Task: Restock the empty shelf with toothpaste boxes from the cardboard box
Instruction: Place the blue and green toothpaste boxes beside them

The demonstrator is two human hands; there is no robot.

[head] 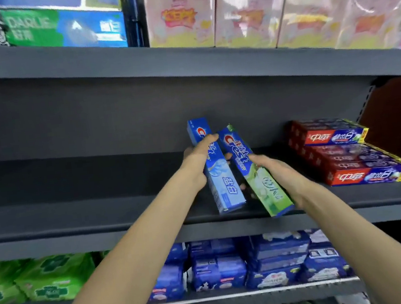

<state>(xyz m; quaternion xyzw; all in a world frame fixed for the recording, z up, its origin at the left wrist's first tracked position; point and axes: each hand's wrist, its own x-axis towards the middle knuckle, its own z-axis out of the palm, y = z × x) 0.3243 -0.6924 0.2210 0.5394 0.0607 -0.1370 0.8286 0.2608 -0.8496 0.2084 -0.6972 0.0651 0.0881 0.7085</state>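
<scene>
Left hand (197, 162) grips a blue toothpaste box (218, 174), right hand (278, 175) a green toothpaste box (260, 177), above the grey shelf (76, 216), red boxes (345, 158) stacked to the right

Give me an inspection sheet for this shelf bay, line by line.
Surface: grey middle shelf, mostly bare.
Job's things: blue toothpaste box and green toothpaste box, both held tilted over the shelf; red toothpaste boxes stacked at right.
Clutter: nothing seen.
Hands: left hand grips the blue box; right hand grips the green box.
Cables: nothing seen.
Surroundings: pink packs above; blue packs and green packs below.
</scene>
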